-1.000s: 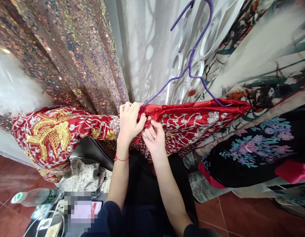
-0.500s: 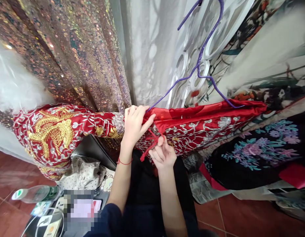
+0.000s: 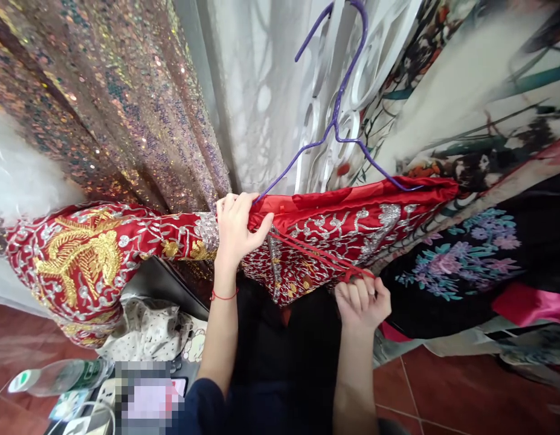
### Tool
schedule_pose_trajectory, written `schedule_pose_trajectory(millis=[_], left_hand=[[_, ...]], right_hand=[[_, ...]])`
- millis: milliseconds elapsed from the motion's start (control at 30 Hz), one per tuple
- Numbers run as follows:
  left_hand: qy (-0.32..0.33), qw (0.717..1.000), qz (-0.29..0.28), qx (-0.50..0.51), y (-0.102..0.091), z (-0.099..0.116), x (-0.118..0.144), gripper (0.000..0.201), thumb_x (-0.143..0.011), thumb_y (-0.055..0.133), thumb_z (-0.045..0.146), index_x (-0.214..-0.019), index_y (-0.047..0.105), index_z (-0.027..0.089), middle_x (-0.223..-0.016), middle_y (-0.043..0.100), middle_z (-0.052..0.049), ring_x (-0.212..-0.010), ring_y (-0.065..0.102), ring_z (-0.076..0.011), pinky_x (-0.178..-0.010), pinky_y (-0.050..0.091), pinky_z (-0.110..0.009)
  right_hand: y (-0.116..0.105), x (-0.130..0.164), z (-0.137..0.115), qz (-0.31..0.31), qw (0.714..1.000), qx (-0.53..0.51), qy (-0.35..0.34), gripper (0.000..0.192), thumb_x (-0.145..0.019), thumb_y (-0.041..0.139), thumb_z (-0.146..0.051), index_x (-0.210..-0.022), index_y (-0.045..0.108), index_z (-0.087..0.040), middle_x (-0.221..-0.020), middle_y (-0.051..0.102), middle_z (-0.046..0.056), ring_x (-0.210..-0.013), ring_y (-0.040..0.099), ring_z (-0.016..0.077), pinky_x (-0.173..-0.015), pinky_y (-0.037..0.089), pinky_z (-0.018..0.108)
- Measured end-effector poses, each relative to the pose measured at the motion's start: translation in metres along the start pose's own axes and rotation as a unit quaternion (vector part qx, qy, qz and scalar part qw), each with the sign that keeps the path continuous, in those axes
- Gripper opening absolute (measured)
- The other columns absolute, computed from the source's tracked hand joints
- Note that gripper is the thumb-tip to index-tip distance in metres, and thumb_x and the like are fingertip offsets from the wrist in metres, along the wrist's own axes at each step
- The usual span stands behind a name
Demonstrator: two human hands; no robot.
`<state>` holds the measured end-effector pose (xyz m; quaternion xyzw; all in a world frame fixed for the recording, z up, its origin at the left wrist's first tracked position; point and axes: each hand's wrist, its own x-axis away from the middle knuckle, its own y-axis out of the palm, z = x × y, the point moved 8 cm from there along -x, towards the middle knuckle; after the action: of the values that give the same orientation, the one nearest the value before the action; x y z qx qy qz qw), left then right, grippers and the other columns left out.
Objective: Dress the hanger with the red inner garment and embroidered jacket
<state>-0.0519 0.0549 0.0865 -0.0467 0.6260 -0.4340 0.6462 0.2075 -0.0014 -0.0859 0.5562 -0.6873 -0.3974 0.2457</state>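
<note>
A red garment (image 3: 352, 220) embroidered in silver and gold hangs on a purple wire hanger (image 3: 334, 130). My left hand (image 3: 234, 229) grips the garment's upper edge near the hanger's left end. My right hand (image 3: 362, 302) is closed on the end of a thin red ribbon (image 3: 313, 254), drawn taut and slanting down to the right from the garment's edge. An embroidered sleeve with a gold phoenix pattern (image 3: 80, 260) spreads out to the left.
Sequinned fabric (image 3: 116, 103) and white gauze (image 3: 261, 90) hang behind. Floral printed garments (image 3: 465, 254) lie at right. A water bottle (image 3: 57, 374), a spotted cloth (image 3: 148, 329) and small items sit at lower left on the red tiled floor (image 3: 443, 393).
My right hand has pulled the red ribbon away from the garment's edge, down and to the right, drawing it taut. My left hand kept its grip on the edge.
</note>
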Motion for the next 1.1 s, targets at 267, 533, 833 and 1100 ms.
schedule_pose_trajectory(millis=[267,533,833,1100], left_hand=[[0.003,1.0,-0.02,-0.015,0.007,-0.008,0.003,0.049,-0.073,0.053,0.027,-0.12,0.058,0.016,-0.105,0.066,-0.01,-0.102,0.052,-0.0296,-0.099,0.036,-0.047],[-0.006,1.0,0.002,0.0,-0.004,0.001,0.01,0.053,-0.086,0.05,0.024,-0.139,0.049,0.019,-0.128,0.062,-0.011,-0.126,0.048,-0.0281,-0.115,0.028,-0.048],[-0.127,0.963,0.234,0.044,-0.016,-0.014,0.029,0.02,-0.095,0.052,0.025,-0.113,0.058,0.019,-0.111,0.067,-0.011,-0.109,0.062,-0.0205,-0.099,0.048,-0.04],[-0.195,0.957,0.151,0.155,0.02,-0.016,0.036,0.011,-0.095,0.052,0.026,-0.093,0.06,0.019,-0.092,0.066,-0.005,-0.084,0.062,-0.0149,-0.078,0.05,-0.029]], right_hand=[[-0.017,-0.011,0.007,0.123,0.958,0.257,-0.047,0.029,-0.08,0.071,-0.043,-0.084,0.053,-0.02,-0.051,0.048,-0.01,-0.036,0.038,0.0048,-0.038,0.027,0.017],[0.201,0.008,-0.004,-0.248,0.455,0.715,-0.47,0.058,-0.09,0.058,-0.016,-0.144,0.042,-0.029,-0.149,0.048,0.016,-0.136,0.047,0.033,-0.104,0.044,0.052],[0.289,-0.091,0.03,-0.439,0.283,0.745,-0.415,0.031,-0.098,0.038,-0.019,-0.106,0.067,-0.013,-0.096,0.072,0.015,-0.1,0.065,0.0288,-0.096,0.042,0.051],[0.282,-0.09,0.03,-0.354,0.38,0.729,-0.444,0.033,-0.101,0.037,-0.021,-0.085,0.065,-0.017,-0.08,0.064,0.01,-0.087,0.061,0.0251,-0.09,0.041,0.047]])
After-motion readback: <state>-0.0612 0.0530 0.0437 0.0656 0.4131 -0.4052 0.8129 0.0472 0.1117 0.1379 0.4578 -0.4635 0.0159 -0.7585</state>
